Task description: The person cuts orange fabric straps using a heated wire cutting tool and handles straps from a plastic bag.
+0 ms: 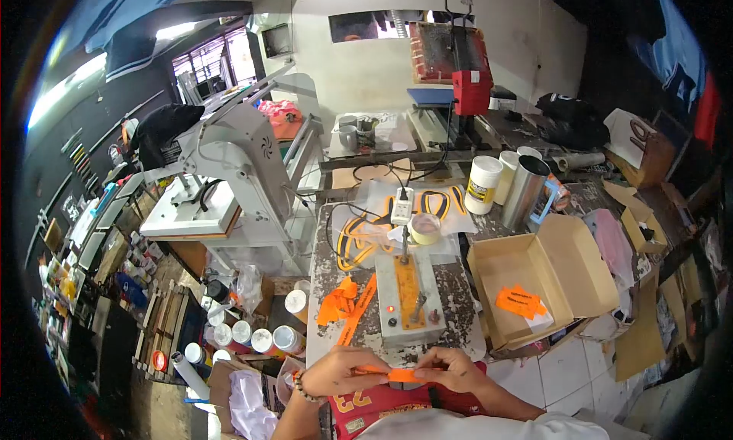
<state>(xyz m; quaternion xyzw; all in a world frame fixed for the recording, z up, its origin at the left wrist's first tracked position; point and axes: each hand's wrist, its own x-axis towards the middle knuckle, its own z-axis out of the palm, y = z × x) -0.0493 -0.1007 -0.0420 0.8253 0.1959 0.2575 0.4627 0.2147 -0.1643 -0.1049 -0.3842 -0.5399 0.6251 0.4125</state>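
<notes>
Between my two hands an orange ribbon (402,375) is stretched level over my lap, close to the table's front edge. My left hand (341,371), with a beaded bracelet at the wrist, is closed on its left end. The right hand (456,370) pinches the other end between thumb and fingers. Just beyond them stands a grey metal box device (387,306) with a rusty orange top plate and a lit red lamp. Left of the device lies a printed orange ribbon (360,308), bunched at its far end. Fine print on the held piece is unreadable.
An open cardboard box (489,268) at the right holds several orange printed pieces (522,302). Behind the device are a tape roll (424,228), a white power strip (402,206) with cables, and black-and-yellow straps (353,245). A heat press (248,153) stands left; tubs (289,339) sit below.
</notes>
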